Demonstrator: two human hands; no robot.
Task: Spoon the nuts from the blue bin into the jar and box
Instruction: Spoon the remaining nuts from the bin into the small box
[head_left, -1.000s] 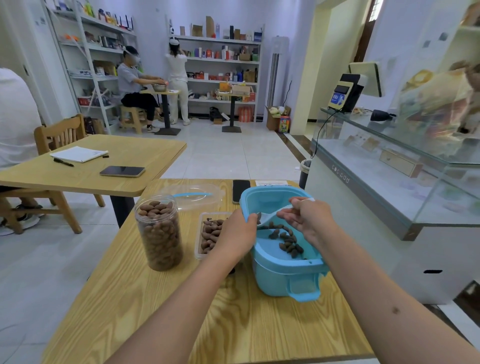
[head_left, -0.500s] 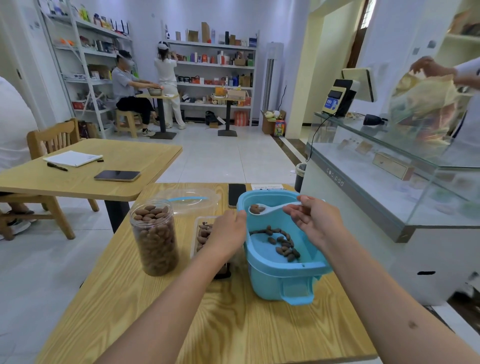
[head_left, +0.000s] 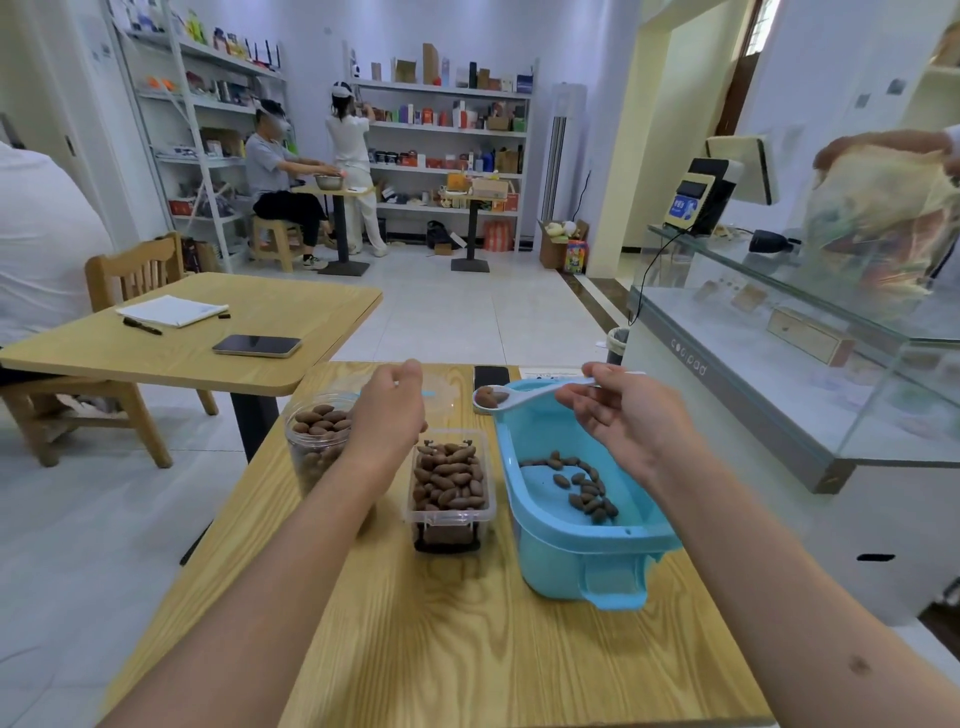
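My right hand (head_left: 618, 421) fingers pinch the light, stiff spoon (head_left: 519, 397) by its handle end; loose nuts (head_left: 488, 397) roll, so I keep it level; left hand (head_left: 387, 415) loosely curled, holding nothing.

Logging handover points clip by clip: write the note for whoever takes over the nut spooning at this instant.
Right hand holds the white spoon, loaded with nuts, above the far left rim of the blue bin.
Left hand holds nothing, hovering over the jar.
Jar looks nearly full; the box between jar and bin is well filled.
A small scatter of nuts remains in the bin.
Left: tip this spoonful, then scoop the rest.
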